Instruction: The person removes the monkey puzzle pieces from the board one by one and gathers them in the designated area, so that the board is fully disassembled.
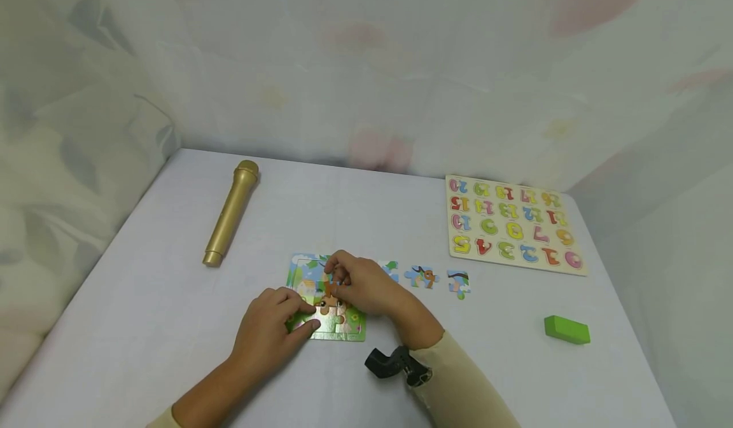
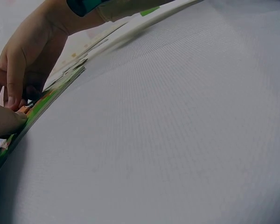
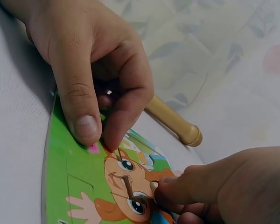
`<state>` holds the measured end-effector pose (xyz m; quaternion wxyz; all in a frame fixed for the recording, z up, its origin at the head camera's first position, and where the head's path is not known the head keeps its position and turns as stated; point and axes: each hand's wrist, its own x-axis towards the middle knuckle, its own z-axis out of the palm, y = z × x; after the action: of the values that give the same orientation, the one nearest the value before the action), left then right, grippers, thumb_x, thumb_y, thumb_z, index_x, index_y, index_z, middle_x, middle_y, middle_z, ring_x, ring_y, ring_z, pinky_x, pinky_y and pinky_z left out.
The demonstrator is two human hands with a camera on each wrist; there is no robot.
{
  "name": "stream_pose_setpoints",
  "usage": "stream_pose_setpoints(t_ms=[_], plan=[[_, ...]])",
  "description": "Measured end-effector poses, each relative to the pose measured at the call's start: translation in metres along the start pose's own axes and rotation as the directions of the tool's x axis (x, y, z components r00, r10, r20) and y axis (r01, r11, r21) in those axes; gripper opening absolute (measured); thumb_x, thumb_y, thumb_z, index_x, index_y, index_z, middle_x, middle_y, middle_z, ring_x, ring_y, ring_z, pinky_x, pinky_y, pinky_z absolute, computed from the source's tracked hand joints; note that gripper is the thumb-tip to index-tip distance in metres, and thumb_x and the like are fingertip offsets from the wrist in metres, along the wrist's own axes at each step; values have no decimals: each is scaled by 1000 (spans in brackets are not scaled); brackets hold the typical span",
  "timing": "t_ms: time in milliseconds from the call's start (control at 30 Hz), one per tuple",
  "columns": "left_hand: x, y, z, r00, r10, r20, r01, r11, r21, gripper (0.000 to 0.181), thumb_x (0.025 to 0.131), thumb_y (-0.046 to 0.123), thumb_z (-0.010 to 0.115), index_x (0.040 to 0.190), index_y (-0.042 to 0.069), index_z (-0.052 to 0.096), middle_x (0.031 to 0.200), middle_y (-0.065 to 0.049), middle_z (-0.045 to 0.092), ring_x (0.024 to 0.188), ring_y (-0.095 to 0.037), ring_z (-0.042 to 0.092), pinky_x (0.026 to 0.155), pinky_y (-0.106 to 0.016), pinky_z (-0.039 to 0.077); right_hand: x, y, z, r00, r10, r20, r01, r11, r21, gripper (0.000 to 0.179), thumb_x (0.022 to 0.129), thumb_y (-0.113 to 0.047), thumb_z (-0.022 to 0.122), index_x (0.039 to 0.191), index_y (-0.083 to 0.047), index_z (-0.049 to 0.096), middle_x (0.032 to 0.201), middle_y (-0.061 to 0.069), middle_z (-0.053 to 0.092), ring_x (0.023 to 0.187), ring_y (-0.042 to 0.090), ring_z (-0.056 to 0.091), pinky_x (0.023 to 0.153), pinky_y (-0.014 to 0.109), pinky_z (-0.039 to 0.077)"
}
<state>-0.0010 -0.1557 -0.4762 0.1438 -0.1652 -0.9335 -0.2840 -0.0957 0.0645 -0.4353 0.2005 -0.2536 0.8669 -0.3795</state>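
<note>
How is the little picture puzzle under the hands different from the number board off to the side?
The picture puzzle is smaller, green-framed, showing a cartoon animal; the number board is larger, pale, with coloured numerals. The left hand and right hand rest on the picture puzzle; the number board lies untouched. Loose pieces lie beside the puzzle. Both lie flat on the table.

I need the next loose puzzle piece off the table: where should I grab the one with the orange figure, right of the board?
Take the loose piece by its left and right edges, coming straight down from above. It lies flat on the table, apart from its neighbour piece, with bare cloth on both sides for fingers. It looks thin, so probably tip one edge up first.
</note>
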Motion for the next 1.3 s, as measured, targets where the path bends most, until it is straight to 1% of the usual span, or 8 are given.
stream_pose_setpoints(t_ms=[233,500,667,767,967,1100,1300], plan=[[1,0,1,1000,5,-3,-5,1000,4,26,74,28,99,92,24,80,91,17,63,81,-5,48,68,-28,41,-2,-2,-3,999,40,-4,-39,994,102,28,101,-8,72,125,-17,62,91,-5,66,68,8,59,67,26,48],[3,0,0,1000,5,-3,-5,1000,1,27,74,28,99,92,24,80,91,16,64,80,-5,47,68,-28,40,-1,2,-11,999,45,5,-46,986,160,26,101,-11,71,124,-21,63,95,-4,67,79,12,62,71,28,51],[3,-1,0,1000,-3,3,3,1000,5,27,74,28,99,92,25,80,91,17,63,80,-5,46,68,-28,40,-3,1,-17,999,30,16,-32,977,210,28,100,-8,71,125,-18,62,97,-3,68,79,13,62,71,29,51],[2,-2,1,1000,0,-2,0,1000,3,27,74,28,99,93,25,81,90,17,63,80,-5,46,67,-28,40,-5,1,-21,999,33,14,-35,973,229,28,100,-10,72,126,-17,62,99,-2,67,80,14,63,71,30,51],[1,-1,1,1000,1,-15,-1,1000,-2,27,73,27,99,92,26,81,89,19,63,78,-4,44,67,-27,39,-12,6,-32,999,29,14,-32,969,243,30,100,-13,72,128,-16,62,102,0,66,83,16,62,72,32,51],[1,-1,1,1000,-8,-14,8,1000,-2,26,73,27,99,92,26,81,90,19,64,79,-4,45,67,-27,40,-19,14,-39,1000,29,3,-29,970,240,31,100,-12,72,130,-14,62,101,1,67,81,17,61,71,33,50],[0,-3,2,1000,0,-20,0,1000,-5,26,72,27,99,92,27,81,90,19,64,79,-4,45,67,-28,40,-40,27,-50,997,75,-18,-67,953,295,31,99,-9,71,128,-15,62,99,4,67,78,20,60,66,32,50]])
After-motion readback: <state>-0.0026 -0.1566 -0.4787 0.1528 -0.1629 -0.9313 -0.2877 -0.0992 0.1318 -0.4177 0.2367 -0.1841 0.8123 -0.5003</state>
